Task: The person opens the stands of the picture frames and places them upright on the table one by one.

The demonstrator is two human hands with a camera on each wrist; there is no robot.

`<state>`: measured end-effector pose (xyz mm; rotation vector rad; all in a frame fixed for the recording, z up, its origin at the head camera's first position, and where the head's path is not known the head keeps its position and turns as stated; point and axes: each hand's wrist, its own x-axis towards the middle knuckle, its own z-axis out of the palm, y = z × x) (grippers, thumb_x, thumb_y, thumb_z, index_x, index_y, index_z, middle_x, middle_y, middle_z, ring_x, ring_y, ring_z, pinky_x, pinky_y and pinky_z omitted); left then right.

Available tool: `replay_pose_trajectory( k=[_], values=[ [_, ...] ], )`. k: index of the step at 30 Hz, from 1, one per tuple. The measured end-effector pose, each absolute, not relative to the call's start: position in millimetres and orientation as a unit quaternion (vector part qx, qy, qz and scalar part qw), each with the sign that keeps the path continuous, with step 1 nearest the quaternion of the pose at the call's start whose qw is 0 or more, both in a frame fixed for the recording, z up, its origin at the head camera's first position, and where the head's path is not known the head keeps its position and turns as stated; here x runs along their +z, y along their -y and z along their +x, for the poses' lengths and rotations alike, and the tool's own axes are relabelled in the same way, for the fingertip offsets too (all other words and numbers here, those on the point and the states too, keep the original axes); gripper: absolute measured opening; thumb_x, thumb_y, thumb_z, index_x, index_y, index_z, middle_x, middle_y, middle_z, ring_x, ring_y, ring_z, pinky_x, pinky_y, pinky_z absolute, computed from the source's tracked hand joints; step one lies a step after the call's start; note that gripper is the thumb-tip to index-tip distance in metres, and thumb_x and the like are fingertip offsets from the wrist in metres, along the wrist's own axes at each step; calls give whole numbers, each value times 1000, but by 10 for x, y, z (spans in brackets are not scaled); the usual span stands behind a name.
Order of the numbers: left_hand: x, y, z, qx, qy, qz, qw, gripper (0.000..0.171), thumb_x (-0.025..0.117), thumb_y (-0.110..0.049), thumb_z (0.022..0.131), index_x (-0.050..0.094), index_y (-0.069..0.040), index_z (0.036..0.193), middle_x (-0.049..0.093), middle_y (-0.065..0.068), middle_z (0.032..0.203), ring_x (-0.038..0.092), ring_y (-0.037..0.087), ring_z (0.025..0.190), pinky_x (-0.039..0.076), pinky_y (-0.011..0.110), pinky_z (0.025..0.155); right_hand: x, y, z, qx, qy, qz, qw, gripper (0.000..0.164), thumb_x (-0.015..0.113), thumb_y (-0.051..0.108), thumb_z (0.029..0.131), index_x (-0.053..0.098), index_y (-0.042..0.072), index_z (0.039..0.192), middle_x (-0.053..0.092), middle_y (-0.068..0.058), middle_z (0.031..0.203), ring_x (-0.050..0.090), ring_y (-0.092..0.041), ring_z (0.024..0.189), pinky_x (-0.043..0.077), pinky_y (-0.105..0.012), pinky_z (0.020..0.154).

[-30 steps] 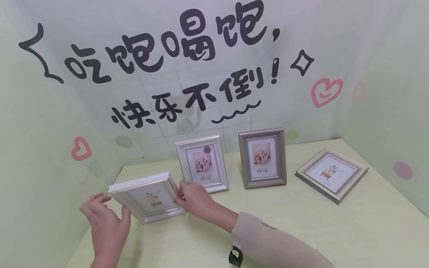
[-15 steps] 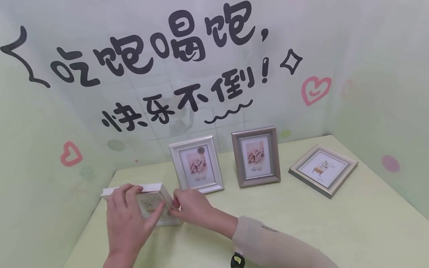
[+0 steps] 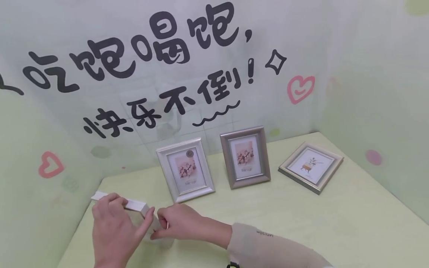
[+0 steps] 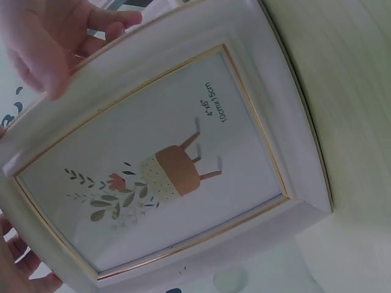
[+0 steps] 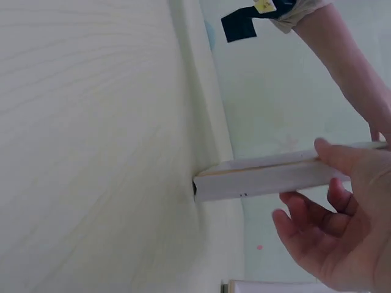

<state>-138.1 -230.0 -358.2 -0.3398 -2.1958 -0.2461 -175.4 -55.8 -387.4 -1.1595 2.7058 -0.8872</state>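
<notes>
A white picture frame (image 3: 136,205) with thin gold trim stands on edge at the left of the table. Its face, a drawing of a potted plant on a legged stand (image 4: 177,174), fills the left wrist view. My left hand (image 3: 114,232) holds the top edge, fingers curled over it and thumb at the front corner. At the right side of the frame, my right hand (image 3: 182,223) pinches the edge; the right wrist view has its thumb (image 5: 342,157) on one face and curled fingers below. The frame's lower part is mostly hidden by the hands in the head view.
Behind stand a silver-white picture frame (image 3: 186,169) and a brownish picture frame (image 3: 245,158), both upright with pink flower prints. Another brownish frame (image 3: 311,167) lies face up at the right. Walls with lettering (image 3: 167,33) close in the pale green table (image 3: 268,212).
My left hand has come from beside the white frame onto its top edge. The frame has turned, its face now mostly hidden in the head view. The head view has shifted rightward.
</notes>
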Motion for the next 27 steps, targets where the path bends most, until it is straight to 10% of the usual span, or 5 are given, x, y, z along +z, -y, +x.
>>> replay_pose_trajectory(
  k=[7,15,27],
  values=[
    [-3561,2379,-1413,-95,861,-190,462,75,37,-68,93,41,7,91,45,30,100,42,45,91,37,46,74,-3883,517,-2065,-547,-717,-342,264,48,35,37,108,63,-2,111,69,-17,107,65,-6,89,59,-23,82],
    [-3573,2456,-1445,-102,832,-215,501,68,43,-62,92,42,6,88,48,29,97,44,43,87,38,40,69,-3852,889,-2077,-499,-761,-378,173,36,44,19,105,53,13,139,66,-8,130,60,0,107,48,-14,87],
    [-3562,2620,-1373,-116,830,-263,478,71,44,-64,92,46,7,89,51,27,99,47,40,93,37,35,77,-3819,1152,-2162,-388,-797,-453,97,22,46,12,104,54,6,123,63,-5,125,53,1,103,42,-7,87]
  ],
)
